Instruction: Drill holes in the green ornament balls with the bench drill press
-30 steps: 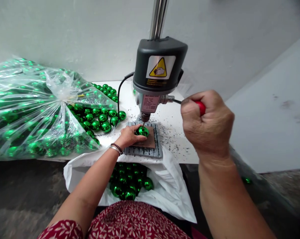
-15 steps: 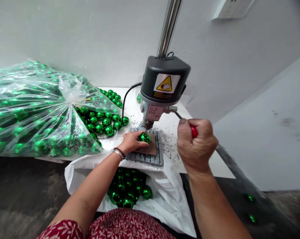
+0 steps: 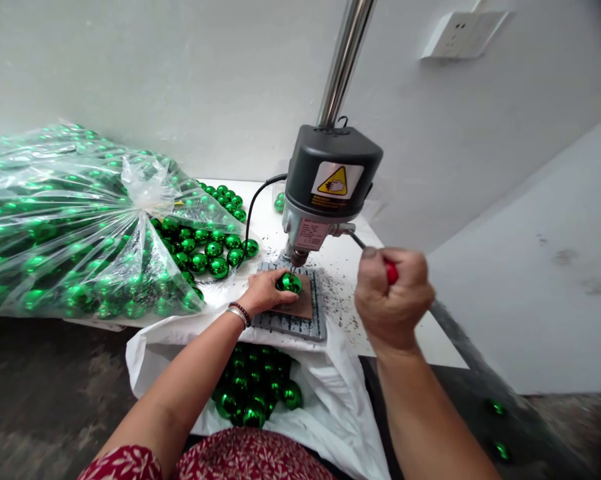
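Under the drill press [image 3: 330, 177], my left hand [image 3: 268, 291] grips a shiny green ball [image 3: 289, 283] between thumb and fingers. The ball rests on a brown board [image 3: 303, 303] over the grey base plate [image 3: 290, 327]. The drill bit [image 3: 294, 269] is at the top of the ball; whether it touches is too small to tell. My right hand [image 3: 394, 297] is closed round the red knob [image 3: 391, 272] of the drill's lever, to the right of the machine.
A clear plastic bag [image 3: 80, 233] full of green balls lies on the left, with loose balls [image 3: 213, 249] beside it. A white cloth bag [image 3: 330, 387] below the table edge holds more. Dark shavings dot the white table [image 3: 430, 340]. Two balls [image 3: 498, 407] lie at lower right.
The view has shifted slightly, so the drill press appears a little lower. Both hands keep their grips on the ball and the red knob.
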{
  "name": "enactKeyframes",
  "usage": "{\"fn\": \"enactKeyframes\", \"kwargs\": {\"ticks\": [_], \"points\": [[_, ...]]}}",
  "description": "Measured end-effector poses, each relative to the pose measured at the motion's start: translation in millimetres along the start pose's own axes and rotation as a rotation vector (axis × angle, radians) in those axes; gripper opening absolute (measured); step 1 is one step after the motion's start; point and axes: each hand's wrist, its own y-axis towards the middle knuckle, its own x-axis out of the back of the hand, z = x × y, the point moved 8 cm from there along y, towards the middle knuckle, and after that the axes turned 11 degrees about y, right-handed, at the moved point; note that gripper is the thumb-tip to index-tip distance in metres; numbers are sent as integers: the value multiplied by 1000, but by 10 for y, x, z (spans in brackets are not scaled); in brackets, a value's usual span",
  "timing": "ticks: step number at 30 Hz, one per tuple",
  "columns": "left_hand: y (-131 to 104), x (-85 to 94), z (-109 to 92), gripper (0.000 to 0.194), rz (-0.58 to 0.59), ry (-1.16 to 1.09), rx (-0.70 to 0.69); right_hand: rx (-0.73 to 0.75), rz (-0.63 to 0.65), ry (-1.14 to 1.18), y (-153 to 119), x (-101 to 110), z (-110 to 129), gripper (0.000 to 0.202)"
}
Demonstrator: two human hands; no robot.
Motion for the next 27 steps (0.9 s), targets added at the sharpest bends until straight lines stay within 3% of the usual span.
{"fn": "enactKeyframes", "kwargs": {"ticks": [4,8,16,21,24,27], "points": [[-54,-18,-22,46,-68,-101,-66,-275,114,-3,543,-143,-97,26],[-257,22,8,51,-106,-223,-119,-469,177,-50,788,-249,-178,22],[-772,204,27,54,-59,-178,-226,-470,164,-88,742,-255,-194,17],[-919,281,97,64,-92,-164,-272,-451,147,-113,760,-250,-184,14],[-822,422,341,48,-202,-90,-142,-453,124,-103,763,-240,-180,14],[-635,686,687,38,-367,128,109,-466,107,-111,754,-227,-190,15]]}}
